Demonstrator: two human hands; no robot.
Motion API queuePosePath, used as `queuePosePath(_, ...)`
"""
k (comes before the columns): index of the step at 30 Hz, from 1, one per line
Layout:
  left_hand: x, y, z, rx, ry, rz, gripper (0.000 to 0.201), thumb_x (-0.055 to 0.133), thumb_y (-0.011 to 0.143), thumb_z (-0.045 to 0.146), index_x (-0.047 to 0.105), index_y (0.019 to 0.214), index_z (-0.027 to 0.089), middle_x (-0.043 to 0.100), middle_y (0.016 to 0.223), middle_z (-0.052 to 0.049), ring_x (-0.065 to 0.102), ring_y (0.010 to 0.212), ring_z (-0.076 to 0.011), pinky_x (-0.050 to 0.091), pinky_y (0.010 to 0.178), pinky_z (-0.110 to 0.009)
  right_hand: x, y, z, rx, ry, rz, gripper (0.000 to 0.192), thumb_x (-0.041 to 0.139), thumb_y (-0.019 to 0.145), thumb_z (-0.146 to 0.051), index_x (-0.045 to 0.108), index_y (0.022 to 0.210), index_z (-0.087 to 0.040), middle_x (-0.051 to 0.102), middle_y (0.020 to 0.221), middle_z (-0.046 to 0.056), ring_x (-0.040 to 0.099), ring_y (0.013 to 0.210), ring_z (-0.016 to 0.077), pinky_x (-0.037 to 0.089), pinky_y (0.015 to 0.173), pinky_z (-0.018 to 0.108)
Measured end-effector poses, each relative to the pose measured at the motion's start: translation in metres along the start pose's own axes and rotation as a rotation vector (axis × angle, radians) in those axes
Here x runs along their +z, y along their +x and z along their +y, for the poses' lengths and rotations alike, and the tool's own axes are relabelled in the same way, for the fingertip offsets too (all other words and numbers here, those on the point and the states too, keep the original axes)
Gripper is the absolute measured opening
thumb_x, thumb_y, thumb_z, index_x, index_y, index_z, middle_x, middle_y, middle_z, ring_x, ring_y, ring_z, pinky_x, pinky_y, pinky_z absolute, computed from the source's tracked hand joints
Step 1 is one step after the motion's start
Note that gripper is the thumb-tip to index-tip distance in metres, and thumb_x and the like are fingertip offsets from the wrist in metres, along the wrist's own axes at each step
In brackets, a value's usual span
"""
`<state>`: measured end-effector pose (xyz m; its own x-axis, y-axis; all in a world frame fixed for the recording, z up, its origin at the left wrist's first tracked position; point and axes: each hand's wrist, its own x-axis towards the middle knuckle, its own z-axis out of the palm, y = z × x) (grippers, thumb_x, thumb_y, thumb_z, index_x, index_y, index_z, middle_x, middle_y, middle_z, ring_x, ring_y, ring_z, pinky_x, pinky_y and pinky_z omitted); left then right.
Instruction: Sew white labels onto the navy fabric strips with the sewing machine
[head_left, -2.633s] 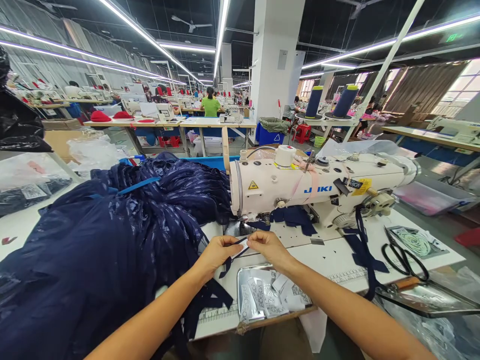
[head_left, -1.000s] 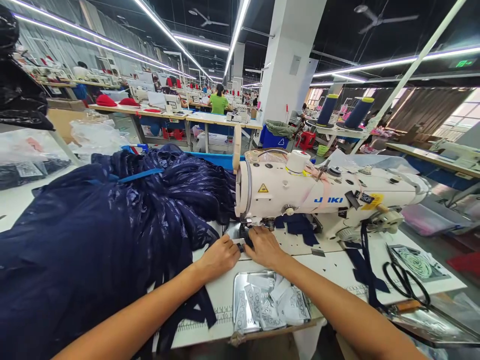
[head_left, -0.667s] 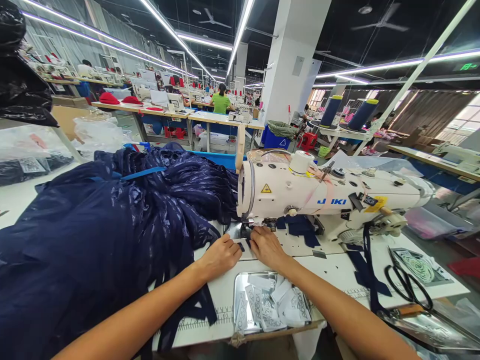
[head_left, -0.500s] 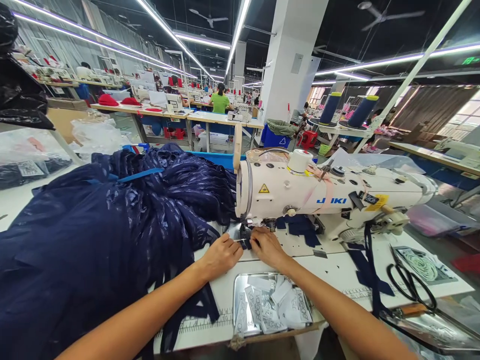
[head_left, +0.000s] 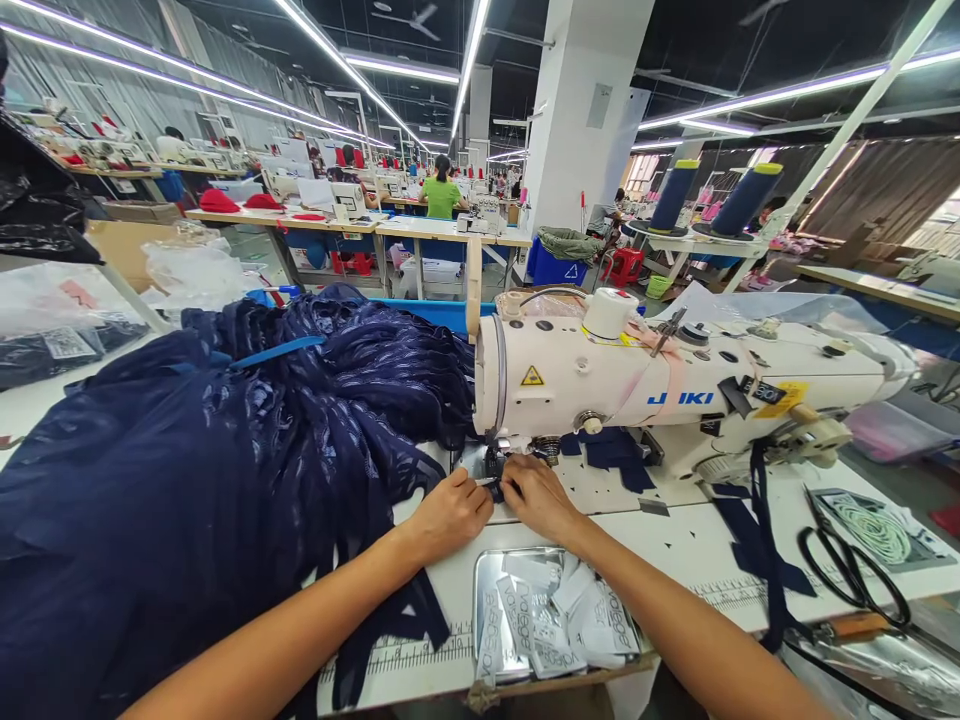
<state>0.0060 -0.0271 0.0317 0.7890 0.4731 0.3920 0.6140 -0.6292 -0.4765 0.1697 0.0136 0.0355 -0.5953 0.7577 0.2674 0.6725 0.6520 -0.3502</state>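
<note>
Both hands meet just in front of the presser foot of a white sewing machine. My left hand is closed, and a thin pale thing pokes out from its fingertips toward the needle; its kind is too small to tell. Bent fingers of my right hand pinch a small piece of dark fabric at the needle, which the fingers partly cover. To the left, a large heap of navy garments spreads up to the machine bed. A metal tray with printed white labels lies below my wrists.
Black-handled scissors lie at right, beside a coil of pale green cord. Navy scraps rest behind my right hand. Two dark thread cones stand behind the machine. People work at other tables farther back.
The view has shifted slightly, so the machine and tray appear a little farther right. Both hands stay at the needle in nearly the same pose.
</note>
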Motion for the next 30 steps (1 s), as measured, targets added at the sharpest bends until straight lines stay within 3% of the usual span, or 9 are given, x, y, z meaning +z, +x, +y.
queuePosePath(6, 0.001, 0.001, 0.000, 0.017, -0.007, -0.016, 0.019, 0.040, 0.079, 0.004, 0.055, 0.070, 0.011, 0.055, 0.059, -0.003, 0.049, 0.052, -0.0150, 0.033, 0.057, -0.030, -0.002, -0.002, 0.003, 0.006, 0.118, 0.004, 0.011, 0.052, 0.077, -0.010, 0.059, 0.070, -0.016, 0.058, 0.078, 0.003, 0.053, 0.077, 0.0159, 0.040, 0.072, 0.028)
queuePosePath(10, 0.000, 0.002, 0.000, 0.018, -0.013, 0.001, 0.022, 0.039, 0.080, 0.003, 0.054, 0.066, 0.011, 0.053, 0.056, -0.002, 0.048, 0.051, -0.0145, 0.033, 0.056, -0.030, -0.005, -0.009, 0.008, -0.037, 0.198, -0.029, 0.016, 0.054, 0.076, -0.009, 0.063, 0.084, -0.019, 0.059, 0.088, 0.003, 0.054, 0.083, 0.0149, 0.042, 0.074, 0.028)
queuePosePath(13, 0.001, 0.003, 0.000, 0.022, -0.027, -0.006, 0.022, 0.039, 0.080, 0.003, 0.054, 0.065, 0.011, 0.053, 0.056, -0.002, 0.048, 0.051, -0.0141, 0.033, 0.055, -0.029, -0.004, -0.015, 0.004, -0.105, 0.066, -0.021, 0.021, 0.055, 0.076, -0.010, 0.064, 0.092, -0.019, 0.057, 0.095, 0.005, 0.053, 0.086, 0.0172, 0.044, 0.075, 0.030)
queuePosePath(16, 0.000, 0.003, -0.002, 0.015, -0.064, -0.023, 0.018, 0.042, 0.079, 0.004, 0.055, 0.068, 0.010, 0.055, 0.058, -0.002, 0.048, 0.053, -0.0139, 0.035, 0.056, -0.029, 0.000, -0.021, -0.008, -0.161, -0.216, 0.007, 0.020, 0.050, 0.078, -0.008, 0.063, 0.091, -0.016, 0.057, 0.092, 0.009, 0.051, 0.083, 0.0211, 0.045, 0.070, 0.034)
queuePosePath(20, -0.009, -0.003, -0.009, -0.075, -0.157, -0.063, 0.015, 0.047, 0.079, 0.010, 0.055, 0.066, 0.013, 0.058, 0.066, -0.003, 0.052, 0.061, -0.0156, 0.038, 0.060, -0.031, 0.002, -0.024, -0.018, -0.247, -0.449, -0.050, 0.023, 0.050, 0.074, -0.003, 0.061, 0.093, -0.008, 0.057, 0.086, 0.011, 0.051, 0.079, 0.0221, 0.047, 0.064, 0.033)
queuePosePath(25, -0.017, -0.014, -0.014, -0.112, -0.398, -0.033, 0.012, 0.047, 0.082, 0.017, 0.058, 0.077, 0.016, 0.061, 0.103, -0.004, 0.052, 0.098, -0.0184, 0.036, 0.091, -0.036, -0.009, -0.015, 0.003, -0.547, -0.471, -0.104, 0.026, 0.046, 0.079, -0.005, 0.057, 0.102, -0.005, 0.057, 0.098, 0.014, 0.052, 0.086, 0.0215, 0.048, 0.071, 0.031)
queuePosePath(30, -0.008, 0.000, -0.002, -0.204, -0.467, -0.101, 0.014, 0.044, 0.081, 0.010, 0.057, 0.076, 0.014, 0.063, 0.099, -0.007, 0.057, 0.093, -0.0147, 0.040, 0.091, -0.030, -0.008, -0.004, 0.031, -0.587, -0.470, -0.112, 0.035, 0.044, 0.080, -0.004, 0.051, 0.114, -0.005, 0.056, 0.109, 0.016, 0.053, 0.098, 0.0227, 0.049, 0.075, 0.033)
